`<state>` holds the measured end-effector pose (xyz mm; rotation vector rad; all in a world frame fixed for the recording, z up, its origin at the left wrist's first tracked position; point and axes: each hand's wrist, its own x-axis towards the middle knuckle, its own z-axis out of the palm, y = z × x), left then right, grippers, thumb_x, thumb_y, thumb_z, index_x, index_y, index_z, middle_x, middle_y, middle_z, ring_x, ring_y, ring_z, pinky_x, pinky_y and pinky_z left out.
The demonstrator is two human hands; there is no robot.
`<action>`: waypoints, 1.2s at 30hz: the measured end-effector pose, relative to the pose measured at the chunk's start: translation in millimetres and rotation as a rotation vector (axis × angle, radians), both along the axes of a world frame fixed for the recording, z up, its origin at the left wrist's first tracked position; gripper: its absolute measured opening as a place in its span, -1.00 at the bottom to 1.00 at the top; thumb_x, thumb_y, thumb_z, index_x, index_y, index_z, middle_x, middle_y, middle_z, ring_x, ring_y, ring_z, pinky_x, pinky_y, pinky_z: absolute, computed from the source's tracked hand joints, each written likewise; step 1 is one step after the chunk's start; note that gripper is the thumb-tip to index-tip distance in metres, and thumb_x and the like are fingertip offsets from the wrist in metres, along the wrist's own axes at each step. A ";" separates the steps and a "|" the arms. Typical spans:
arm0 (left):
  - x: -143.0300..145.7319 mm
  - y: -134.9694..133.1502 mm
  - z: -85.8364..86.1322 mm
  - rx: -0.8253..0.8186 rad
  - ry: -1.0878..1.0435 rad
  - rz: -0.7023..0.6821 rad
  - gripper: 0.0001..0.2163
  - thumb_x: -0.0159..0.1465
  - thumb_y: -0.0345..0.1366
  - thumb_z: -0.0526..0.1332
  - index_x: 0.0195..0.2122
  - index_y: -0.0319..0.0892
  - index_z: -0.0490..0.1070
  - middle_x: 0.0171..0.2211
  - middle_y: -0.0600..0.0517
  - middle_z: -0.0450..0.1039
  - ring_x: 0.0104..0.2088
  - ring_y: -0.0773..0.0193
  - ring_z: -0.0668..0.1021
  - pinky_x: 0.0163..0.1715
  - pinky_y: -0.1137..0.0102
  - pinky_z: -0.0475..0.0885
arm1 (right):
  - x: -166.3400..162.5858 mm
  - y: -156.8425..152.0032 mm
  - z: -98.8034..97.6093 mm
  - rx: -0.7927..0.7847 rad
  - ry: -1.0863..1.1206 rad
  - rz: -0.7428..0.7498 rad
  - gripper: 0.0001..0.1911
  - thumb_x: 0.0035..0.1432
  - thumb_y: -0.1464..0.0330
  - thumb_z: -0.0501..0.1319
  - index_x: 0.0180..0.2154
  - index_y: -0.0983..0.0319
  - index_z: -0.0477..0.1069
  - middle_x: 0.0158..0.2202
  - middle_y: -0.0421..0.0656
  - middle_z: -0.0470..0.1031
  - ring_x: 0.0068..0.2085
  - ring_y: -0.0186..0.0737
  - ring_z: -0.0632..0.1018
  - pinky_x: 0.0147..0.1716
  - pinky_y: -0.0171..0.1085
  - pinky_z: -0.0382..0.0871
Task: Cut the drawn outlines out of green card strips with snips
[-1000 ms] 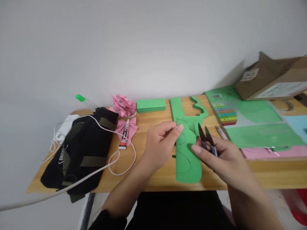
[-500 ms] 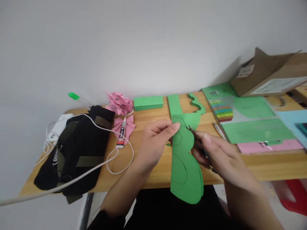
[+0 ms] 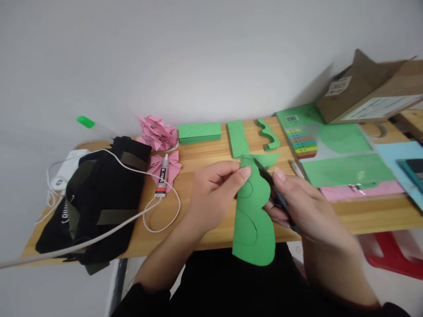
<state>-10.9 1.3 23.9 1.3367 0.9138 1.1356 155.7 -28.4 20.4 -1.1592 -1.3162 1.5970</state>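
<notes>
My left hand [image 3: 218,191] pinches the upper left edge of a folded green paper [image 3: 254,229] with a scalloped right side and pencilled curves. My right hand [image 3: 302,204] is closed around dark scissors [image 3: 279,193], whose blades lie at the paper's upper right edge. Part of their handles is hidden by my fingers. Behind the paper's top, a loose green offcut [image 3: 266,160] sticks out to the right; I cannot tell whether it is still attached. Further back lie a green strip [image 3: 237,138] and a wavy green piece [image 3: 268,134].
To the left are a black bag [image 3: 105,198], a white cable [image 3: 109,237], a glue tube [image 3: 161,176], a pink paper flower [image 3: 157,132] and a green paper stack [image 3: 200,132]. On the right are a pen [image 3: 296,169], packaged coloured paper [image 3: 346,169] and a cardboard box [image 3: 373,88].
The scissors have advanced up along the paper's top right curve, and the offcut has dropped lower behind it. The whole view has shifted slightly.
</notes>
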 end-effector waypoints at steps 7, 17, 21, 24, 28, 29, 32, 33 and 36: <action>-0.3 3.5 -7.8 0.012 -0.016 -0.002 -0.62 0.28 -0.26 0.25 -0.65 -0.19 0.19 -0.64 0.14 0.05 -0.59 0.43 0.20 -0.60 0.46 0.16 | 1.3 2.4 3.2 -0.125 0.042 0.040 -0.35 0.31 -0.08 -0.02 -0.69 0.16 0.20 -0.77 -0.29 0.09 -0.73 -0.41 0.11 -0.73 -0.30 -0.09; -9.0 9.6 -18.5 0.034 0.025 -0.065 -0.62 0.30 -0.21 0.24 -0.62 -0.19 0.23 -0.64 0.14 0.10 -0.58 0.43 0.24 -0.58 0.46 0.17 | 12.2 2.3 4.7 -0.390 0.124 0.050 -0.45 0.22 -0.11 0.10 -0.49 0.22 0.40 -0.80 -0.36 0.13 -0.78 -0.49 0.07 -0.80 -0.43 -0.16; -9.9 7.8 -15.8 0.122 0.160 -0.033 -0.62 0.32 -0.24 0.22 -0.63 -0.20 0.22 -0.63 0.14 0.08 -0.56 0.43 0.21 -0.58 0.46 0.14 | 12.9 1.8 6.6 -0.313 0.063 0.063 -0.45 0.27 -0.07 0.06 -0.45 0.24 0.45 -0.79 -0.33 0.19 -0.78 -0.48 0.14 -0.79 -0.43 -0.08; -10.0 6.3 -13.8 0.196 0.241 -0.013 -0.64 0.33 -0.26 0.21 -0.61 -0.21 0.26 -0.62 0.15 0.08 -0.57 0.45 0.18 -0.59 0.47 0.10 | 12.9 2.2 8.5 -0.257 0.033 0.056 -0.46 0.30 -0.03 0.04 -0.44 0.24 0.47 -0.79 -0.33 0.21 -0.77 -0.47 0.15 -0.77 -0.43 -0.05; -9.8 5.4 -11.5 0.170 0.211 -0.031 -0.64 0.31 -0.29 0.22 -0.63 -0.22 0.29 -0.64 0.15 0.09 -0.59 0.47 0.18 -0.61 0.49 0.10 | 11.8 3.0 10.1 -0.225 0.000 0.058 -0.45 0.32 -0.01 0.01 -0.49 0.23 0.44 -0.80 -0.32 0.20 -0.77 -0.45 0.15 -0.77 -0.39 -0.04; -9.6 5.3 -11.3 0.136 0.183 -0.043 -0.65 0.30 -0.29 0.23 -0.63 -0.22 0.31 -0.65 0.15 0.12 -0.59 0.47 0.21 -0.61 0.50 0.13 | 11.3 3.1 10.4 -0.221 -0.005 0.065 -0.45 0.32 -0.01 0.01 -0.52 0.22 0.41 -0.80 -0.31 0.20 -0.77 -0.45 0.15 -0.76 -0.39 -0.03; -8.4 4.3 -12.1 0.018 0.073 -0.070 -0.71 0.27 -0.28 0.26 -0.60 -0.22 0.40 -0.64 0.12 0.26 -0.59 0.45 0.31 -0.59 0.51 0.23 | 9.2 2.6 11.5 -0.192 -0.027 0.065 -0.42 0.30 -0.04 0.04 -0.61 0.20 0.30 -0.79 -0.31 0.18 -0.75 -0.44 0.15 -0.74 -0.38 -0.01; -7.7 3.8 -13.0 -0.017 0.038 -0.076 -0.73 0.25 -0.28 0.27 -0.59 -0.21 0.42 -0.63 0.11 0.29 -0.59 0.44 0.33 -0.59 0.51 0.25 | 8.4 2.3 11.8 -0.176 -0.034 0.058 -0.41 0.29 -0.05 0.04 -0.62 0.20 0.28 -0.79 -0.31 0.17 -0.74 -0.44 0.15 -0.73 -0.38 0.00; -4.6 2.2 -16.9 -0.097 -0.046 -0.081 -0.73 0.22 -0.25 0.31 -0.60 -0.21 0.43 -0.64 0.11 0.28 -0.60 0.44 0.32 -0.62 0.51 0.25 | 5.6 1.4 11.6 -0.135 -0.031 0.029 -0.39 0.29 -0.06 0.05 -0.64 0.20 0.24 -0.78 -0.31 0.15 -0.72 -0.44 0.16 -0.71 -0.38 0.01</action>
